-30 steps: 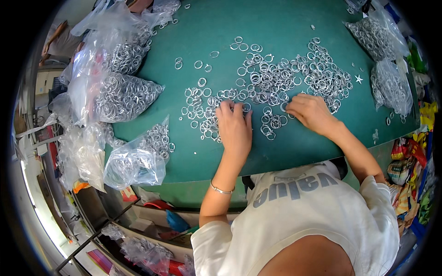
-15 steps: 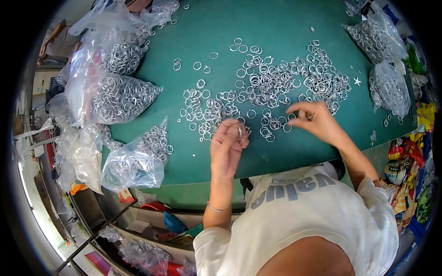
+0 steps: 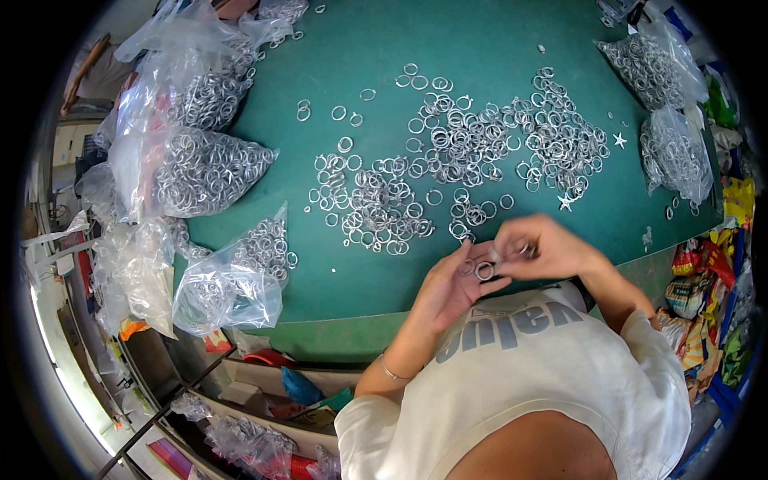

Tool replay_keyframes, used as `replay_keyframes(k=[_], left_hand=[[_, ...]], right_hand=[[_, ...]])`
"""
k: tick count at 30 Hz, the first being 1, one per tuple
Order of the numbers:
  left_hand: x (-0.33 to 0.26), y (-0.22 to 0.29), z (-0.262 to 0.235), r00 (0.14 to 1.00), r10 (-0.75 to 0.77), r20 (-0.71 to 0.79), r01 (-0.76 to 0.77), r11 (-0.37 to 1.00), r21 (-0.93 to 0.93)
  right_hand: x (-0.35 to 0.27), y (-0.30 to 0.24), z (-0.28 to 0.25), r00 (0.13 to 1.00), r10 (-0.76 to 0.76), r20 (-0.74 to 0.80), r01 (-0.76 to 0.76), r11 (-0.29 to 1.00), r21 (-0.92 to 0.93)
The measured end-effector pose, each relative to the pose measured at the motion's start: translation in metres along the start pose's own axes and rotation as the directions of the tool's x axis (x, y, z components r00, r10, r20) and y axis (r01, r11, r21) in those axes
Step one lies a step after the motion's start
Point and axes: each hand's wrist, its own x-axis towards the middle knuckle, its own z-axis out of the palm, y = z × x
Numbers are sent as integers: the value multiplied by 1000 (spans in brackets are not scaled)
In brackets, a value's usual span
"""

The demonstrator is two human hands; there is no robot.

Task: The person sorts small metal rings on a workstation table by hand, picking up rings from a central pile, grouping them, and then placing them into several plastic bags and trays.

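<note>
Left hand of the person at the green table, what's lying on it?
On the left hand, at least two silver rings show by the fingers. The blurred right hand partly overlaps those fingers, so anything directly beneath it can't be seen.

Large grey lettering (image 3: 512,330) on white shirt (image 3: 544,394)

This looks like a small workshop or packing room. A broad green table (image 3: 352,48) carries loose heaps of metal rings (image 3: 472,144), and clear bags (image 3: 216,172) packed with similar rings sit along its left side and at its right edge. Open compartments (image 3: 336,380) below hold plastic packets (image 3: 248,440); bright-coloured packages (image 3: 708,328) crowd the right.
</note>
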Motion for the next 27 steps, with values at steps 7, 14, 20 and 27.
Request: replay_keyframes(k=[7, 14, 20, 27], left_hand=[[4, -2, 3, 984, -124, -130, 93, 971, -222], [-14, -2, -38, 969, 155, 194, -155, 988, -12], [-18, 0, -45, 952, 304, 35, -305, 952, 31], [-33, 21, -43, 397, 906, 150, -134, -105, 985]], right_hand=[[17, -7, 18, 759, -459, 462, 648, 460, -607], [58, -7, 16, 770, -629, 111, 472, 443, -762], [96, 13, 28, 772, -600, 210, 355, 132, -925], [76, 0, 13, 871, -491, 29, 405, 683, -607]])
